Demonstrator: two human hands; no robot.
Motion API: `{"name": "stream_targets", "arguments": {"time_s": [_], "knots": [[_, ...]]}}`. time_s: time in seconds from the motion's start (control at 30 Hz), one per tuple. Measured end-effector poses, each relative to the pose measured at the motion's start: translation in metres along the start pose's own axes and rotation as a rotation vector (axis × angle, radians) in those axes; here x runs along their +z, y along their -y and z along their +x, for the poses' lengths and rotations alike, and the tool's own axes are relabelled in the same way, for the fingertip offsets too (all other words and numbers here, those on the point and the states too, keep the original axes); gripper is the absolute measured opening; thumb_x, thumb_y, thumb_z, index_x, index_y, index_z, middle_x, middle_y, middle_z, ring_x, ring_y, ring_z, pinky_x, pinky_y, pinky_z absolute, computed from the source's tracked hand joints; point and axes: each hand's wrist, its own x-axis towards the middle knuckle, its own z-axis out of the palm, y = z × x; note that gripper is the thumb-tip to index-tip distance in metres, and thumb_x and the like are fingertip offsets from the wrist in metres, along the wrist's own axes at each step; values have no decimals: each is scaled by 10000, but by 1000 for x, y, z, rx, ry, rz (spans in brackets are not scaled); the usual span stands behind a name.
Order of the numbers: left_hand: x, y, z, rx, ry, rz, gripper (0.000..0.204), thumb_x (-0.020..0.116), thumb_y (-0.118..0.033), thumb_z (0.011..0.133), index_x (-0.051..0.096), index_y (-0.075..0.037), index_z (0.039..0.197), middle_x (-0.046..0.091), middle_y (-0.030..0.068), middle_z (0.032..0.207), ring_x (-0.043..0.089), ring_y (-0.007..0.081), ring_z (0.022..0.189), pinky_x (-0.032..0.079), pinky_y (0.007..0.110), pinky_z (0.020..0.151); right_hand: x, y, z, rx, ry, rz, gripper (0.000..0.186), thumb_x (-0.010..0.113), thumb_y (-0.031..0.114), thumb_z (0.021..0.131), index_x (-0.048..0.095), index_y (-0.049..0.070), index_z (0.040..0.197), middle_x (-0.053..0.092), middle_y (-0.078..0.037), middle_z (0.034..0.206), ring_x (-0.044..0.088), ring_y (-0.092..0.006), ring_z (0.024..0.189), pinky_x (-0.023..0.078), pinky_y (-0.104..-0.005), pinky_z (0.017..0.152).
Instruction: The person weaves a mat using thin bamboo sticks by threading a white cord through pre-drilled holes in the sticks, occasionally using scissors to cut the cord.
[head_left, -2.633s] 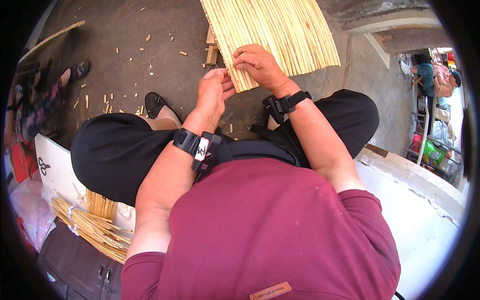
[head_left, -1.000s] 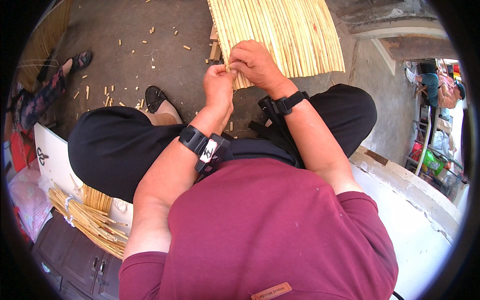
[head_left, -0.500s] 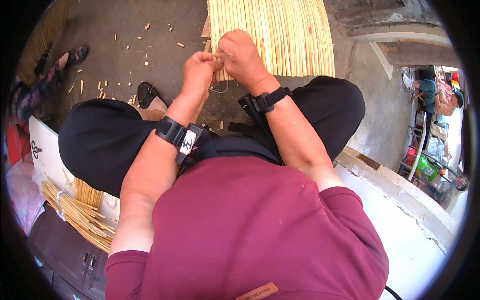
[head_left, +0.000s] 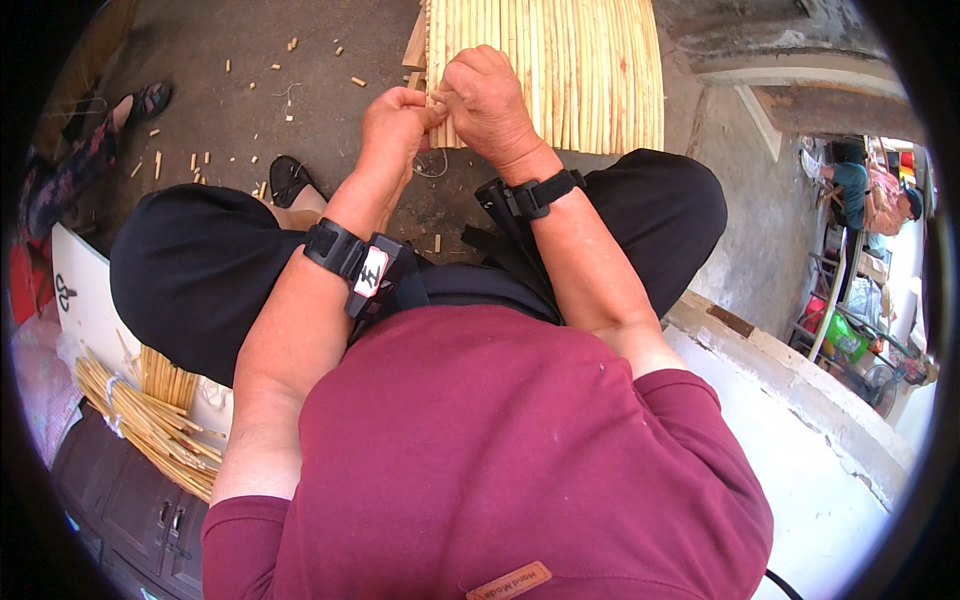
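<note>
The mat of pale sticks (head_left: 560,80) lies ahead of the person at the top of the view, its sticks side by side and running away past the frame's upper edge, so both hands can probably reach its near left corner without stretching. There the left hand (head_left: 397,120) comes from outside the edge and the right hand (head_left: 485,95) bends over the near ends, their fingertips meeting; this likely steadies the corner from two sides. Both hands are curled in narrow, but the tips hide one another, so I cannot tell whether they close on a stick, on cord or on both. A thin cord (head_left: 433,168) loops just below them, apparently left slack. Wooden pieces (head_left: 414,50) show beside the mat's left edge, perhaps a support under it. The knees, left (head_left: 185,260) and right (head_left: 680,200), are spread, which seems to leave the arms room between. Short stick pieces (head_left: 158,165) are scattered over the floor to the left. Nearer, a bundle of sticks (head_left: 160,430), tied presumably against rolling apart, lies by the left elbow, and black scissors (head_left: 64,293) rest on a white board (head_left: 88,290), seemingly within reach.
</note>
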Motion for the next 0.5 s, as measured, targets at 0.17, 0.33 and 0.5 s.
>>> {"name": "stream_targets", "arguments": {"time_s": [0.17,0.33,0.5], "knots": [[-10,14,3,-53,-11,24,131,642,-11,851,576,14,962,633,76,836,620,144,679,531,266,583,-25,23,36,8,-242,58,87,679,77,742,599,76,775,565,-78,758,542,-265,734,440,-355,687],[-15,11,6,-54,8,-119,162,650,-26,859,576,5,1000,644,79,866,627,144,696,537,281,599,-23,-29,-2,351,-43,143,151,661,132,862,677,61,995,678,-78,908,641,-171,799,512,-295,715],[-10,13,7,-88,41,-313,180,610,-65,898,559,1,1058,646,97,948,646,191,856,551,353,747,-6,-7,-14,356,167,71,177,681,123,791,671,56,954,630,-113,856,606,-289,855,495,-358,749]]}}
